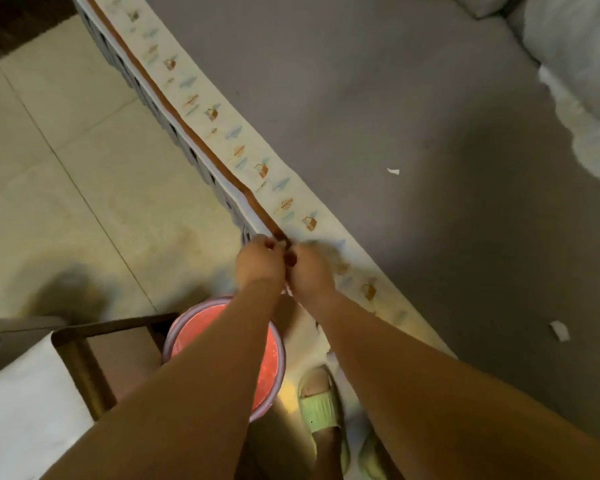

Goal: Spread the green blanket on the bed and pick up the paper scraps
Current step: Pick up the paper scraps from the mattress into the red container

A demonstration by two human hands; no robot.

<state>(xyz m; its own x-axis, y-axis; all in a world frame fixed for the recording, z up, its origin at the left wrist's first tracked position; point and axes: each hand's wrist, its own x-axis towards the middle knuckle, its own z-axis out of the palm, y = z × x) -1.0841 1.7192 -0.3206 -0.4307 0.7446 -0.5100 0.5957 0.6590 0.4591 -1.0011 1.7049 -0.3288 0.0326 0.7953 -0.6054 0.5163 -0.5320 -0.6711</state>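
Both forearms reach to the bed edge (pixel 257 206), where left hand (pixel 258 259) and right hand (pixel 310 271) pinch its brown trim; tugging could flick the paper scraps (pixel 392 171) floorward, no green blanket visible.

Home bedroom, bed (pixel 378 98) with patterned sheet edge, tiled floor (pixel 66 150), slippers (pixel 321 410)

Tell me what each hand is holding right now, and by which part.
Both the left hand and the right hand pinch the brown trim along the bed cover's edge, at its near end by the bed's side. Blur hides the exact finger placement.
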